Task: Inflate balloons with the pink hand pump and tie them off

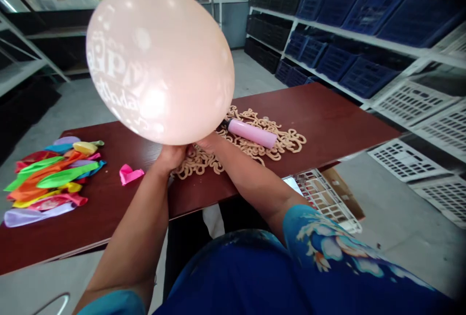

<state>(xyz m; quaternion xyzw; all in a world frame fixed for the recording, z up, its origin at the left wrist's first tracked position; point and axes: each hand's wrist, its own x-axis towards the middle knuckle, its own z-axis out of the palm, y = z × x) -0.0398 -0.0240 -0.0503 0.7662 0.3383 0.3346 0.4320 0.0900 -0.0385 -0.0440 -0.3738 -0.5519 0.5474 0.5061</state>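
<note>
With the clock face centred on the hands, a blue shirt was seen nearest, between five and six o'clock. The left hand was curled around the lower end of the inflated balloon; the right hand was set against its underside, but the fingers were hidden, so its grip could not be told. The balloon, printed in white, was held up between eleven and twelve o'clock. On the brown table, a pink scrap was seen between eight and nine o'clock, with flat balloons heaped farther out at nine. Beige cords were tangled towards three o'clock, topped by a pink pump. A white crate was placed below the table's edge, between three and four. Farthest off, blue bins were shelved at two o'clock.
</note>
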